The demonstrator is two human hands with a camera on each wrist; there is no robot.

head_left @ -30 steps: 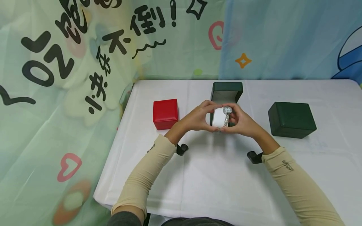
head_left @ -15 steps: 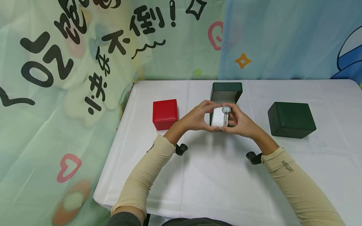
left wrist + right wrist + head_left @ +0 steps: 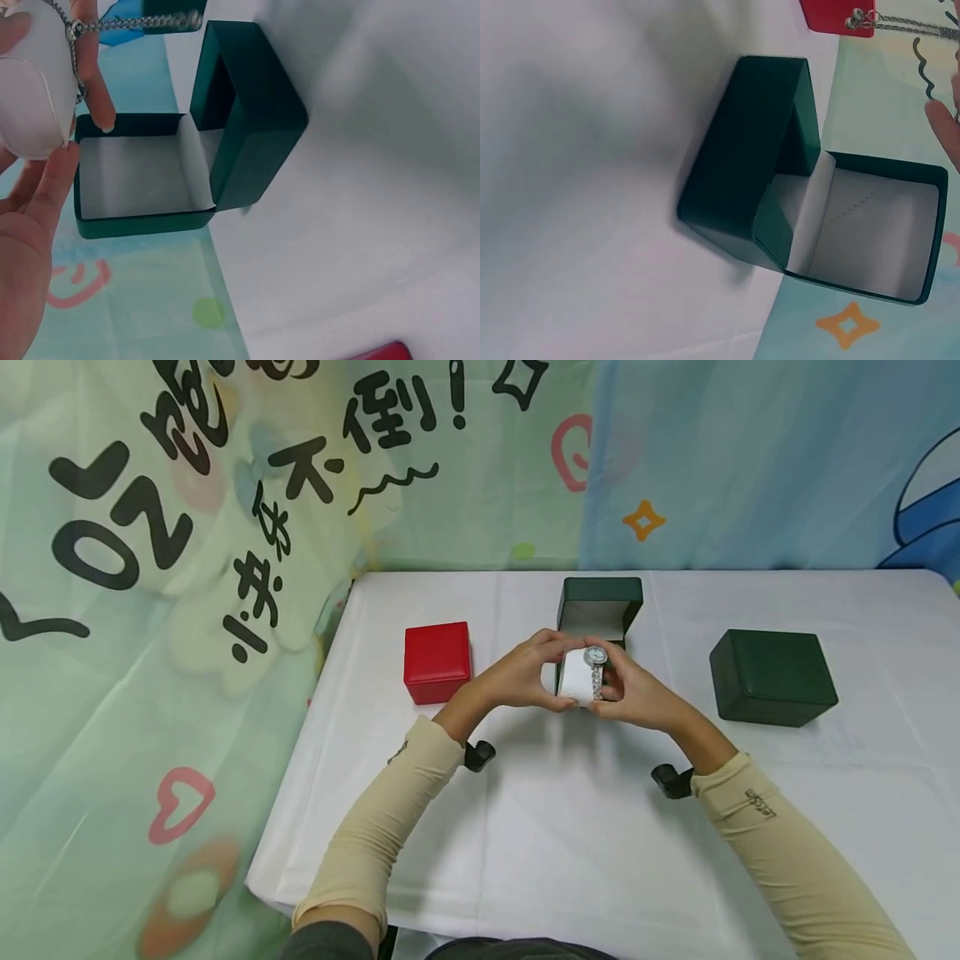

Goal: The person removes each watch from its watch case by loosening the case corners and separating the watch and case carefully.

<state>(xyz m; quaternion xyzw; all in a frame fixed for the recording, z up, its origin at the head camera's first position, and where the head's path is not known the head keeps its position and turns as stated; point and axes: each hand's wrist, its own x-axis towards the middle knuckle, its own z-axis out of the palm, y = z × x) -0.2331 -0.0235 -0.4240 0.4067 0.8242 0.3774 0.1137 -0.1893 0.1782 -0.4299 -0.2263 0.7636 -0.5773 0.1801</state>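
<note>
A silver-coloured wristwatch (image 3: pixel 596 657) sits round a white cushion (image 3: pixel 576 678), raised in front of the opened green box. My left hand (image 3: pixel 525 672) holds the cushion's left side, fingers at the top and thumb below. On the other side my right hand (image 3: pixel 637 692) grips it by the watch, fingertips curled behind the band. Below them, the green box (image 3: pixel 274 124) stands with its lid (image 3: pixel 146 226) swung up, showing a pale lining. A slim metal chain (image 3: pixel 135 24) hangs off the cushion in the left wrist view.
A shut red box (image 3: pixel 437 662) stands left of the hands on the white-covered table (image 3: pixel 570 835). To the right is a shut dark green box (image 3: pixel 774 677). Printed cloth (image 3: pixel 480 485) hangs behind the table's far edge.
The watch and cushion have moved slightly left and towards me, and the watch band appears straighter. Both hands keep hold of them; the boxes stay where they were.
</note>
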